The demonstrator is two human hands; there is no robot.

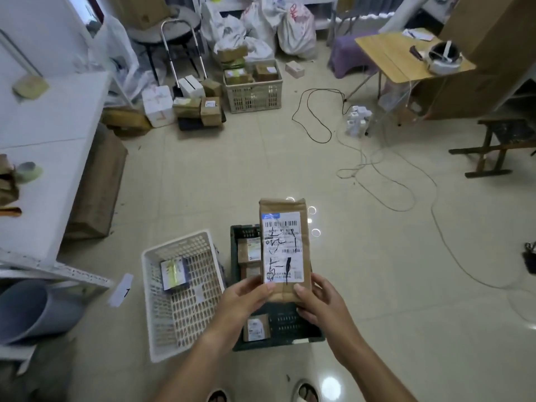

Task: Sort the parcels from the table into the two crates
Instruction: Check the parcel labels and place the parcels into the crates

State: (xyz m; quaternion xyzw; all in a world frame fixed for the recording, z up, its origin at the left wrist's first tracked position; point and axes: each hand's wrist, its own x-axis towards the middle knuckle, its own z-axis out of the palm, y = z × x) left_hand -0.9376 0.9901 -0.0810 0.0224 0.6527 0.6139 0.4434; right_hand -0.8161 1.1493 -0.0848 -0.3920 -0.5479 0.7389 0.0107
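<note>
A view from the person's head, looking down at a tiled floor. At the far left stands a white table [55, 117] with a few small parcels near its edges. On the floor ahead, a white slatted crate [150, 256] sits on the left, holding one small box with a yellow and purple face [173, 273]. Just beside it on the right is a dark green crate [246, 231] with several brown cardboard parcels inside.

Both hands hold one long brown cardboard parcel [284, 250] upright above the dark green crate, its white shipping label [282, 246] facing the camera and marked with black pen strokes. The left hand [243, 300] pinches the parcel's lower left corner, thumb on the front. The right hand [319, 297] grips the lower right corner, fingers curled behind. The parcel rises away from the hands, so most of it stands unsupported above them.

The likely risks: held only at its bottom end, the parcel could tip forward and drop into whichever crate lies beneath, here the dark one, before the label is read. The label print is too blurred to say which crate it belongs in, so a wrong sort is possible.
</note>
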